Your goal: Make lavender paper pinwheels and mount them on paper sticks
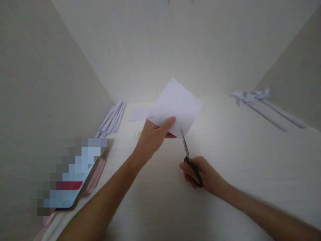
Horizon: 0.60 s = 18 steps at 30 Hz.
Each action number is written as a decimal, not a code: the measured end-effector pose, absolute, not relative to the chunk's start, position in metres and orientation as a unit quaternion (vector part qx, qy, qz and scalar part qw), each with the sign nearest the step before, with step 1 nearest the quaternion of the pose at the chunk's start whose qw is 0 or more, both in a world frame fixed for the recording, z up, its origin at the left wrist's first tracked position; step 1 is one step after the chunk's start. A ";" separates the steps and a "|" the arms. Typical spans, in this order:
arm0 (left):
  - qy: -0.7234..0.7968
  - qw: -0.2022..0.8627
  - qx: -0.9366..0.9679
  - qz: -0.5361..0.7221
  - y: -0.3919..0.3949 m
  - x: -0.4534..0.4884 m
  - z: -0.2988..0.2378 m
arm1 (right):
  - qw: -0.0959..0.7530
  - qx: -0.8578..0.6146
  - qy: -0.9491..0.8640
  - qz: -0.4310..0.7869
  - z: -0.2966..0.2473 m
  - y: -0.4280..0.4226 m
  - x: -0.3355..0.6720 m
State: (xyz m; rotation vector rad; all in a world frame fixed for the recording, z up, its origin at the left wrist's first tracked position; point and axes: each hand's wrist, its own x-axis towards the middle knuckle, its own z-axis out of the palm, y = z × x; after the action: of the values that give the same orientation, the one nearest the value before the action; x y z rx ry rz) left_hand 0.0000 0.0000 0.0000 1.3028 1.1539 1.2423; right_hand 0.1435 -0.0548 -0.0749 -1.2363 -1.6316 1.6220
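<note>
My left hand (155, 135) pinches a square white sheet of paper (177, 105) by its lower edge, thumb on top and fingers underneath. The sheet is turned like a diamond, with small slits at its top and left corners. In my right hand (204, 174) is a pair of scissors (187, 152) with dark handles. Their blades reach the paper's lower corner, where a blade tip overlaps the sheet. Part of the left fingers is hidden behind the paper.
Rolled white paper sticks (114, 118) lie in a pile at the left. Another white paper piece (138, 113) lies behind my left hand. Two paper pinwheels on sticks (267, 112) rest at the right. A phone or tablet (80, 174), partly blurred out, leans at the left wall.
</note>
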 end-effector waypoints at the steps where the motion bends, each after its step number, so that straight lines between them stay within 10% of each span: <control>1: 0.475 0.478 0.532 0.513 0.001 0.000 -0.001 | 0.261 -0.460 -0.603 0.597 -0.075 -0.054 0.143; 18: 0.498 0.418 0.644 0.404 0.000 -0.007 -0.001 | 0.258 -0.471 -0.603 0.590 -0.075 -0.053 0.140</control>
State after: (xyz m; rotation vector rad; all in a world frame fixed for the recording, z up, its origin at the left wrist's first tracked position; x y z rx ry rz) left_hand -0.0074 0.0004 -0.0011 1.6154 1.2493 1.0129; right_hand 0.1400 -0.0528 -0.0746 -1.2775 -1.6348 1.5985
